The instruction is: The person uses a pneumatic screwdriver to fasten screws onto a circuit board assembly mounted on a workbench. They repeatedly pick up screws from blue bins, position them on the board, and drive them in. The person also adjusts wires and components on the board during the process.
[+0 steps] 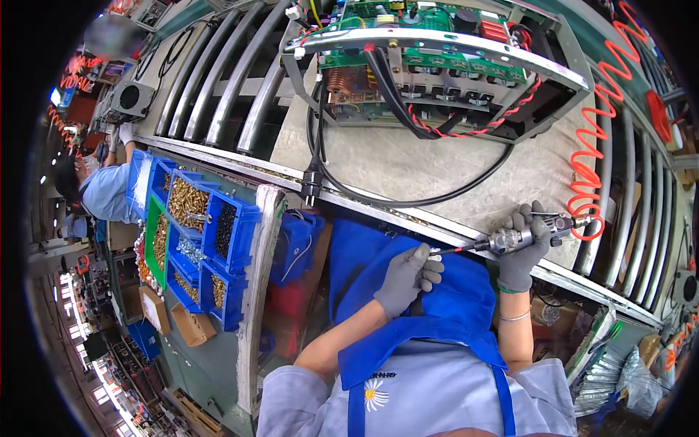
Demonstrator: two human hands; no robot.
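Note:
My right hand [526, 251], in a grey glove, is wrapped round a pneumatic screwdriver [502, 241] held almost level. Its slim bit [466, 248] points left toward my left hand [410, 281]. That hand, also gloved, is closed, its fingertips pinched by the bit's tip. A tiny pale piece [435, 254] shows there, too small to name. Both hands are in front of my body at the bench's near edge. Beyond them stands an open metal chassis [444, 45] with green circuit boards, thick black cables and twisted red-black wires.
A red coiled air hose [598, 127] runs to the screwdriver. A black power cable with a plug [312, 185] droops over the bench edge. Blue bins [234, 226] of screws stand on a side table at left. Rollers [237, 80] flank the bench; a co-worker [109, 186] is far left.

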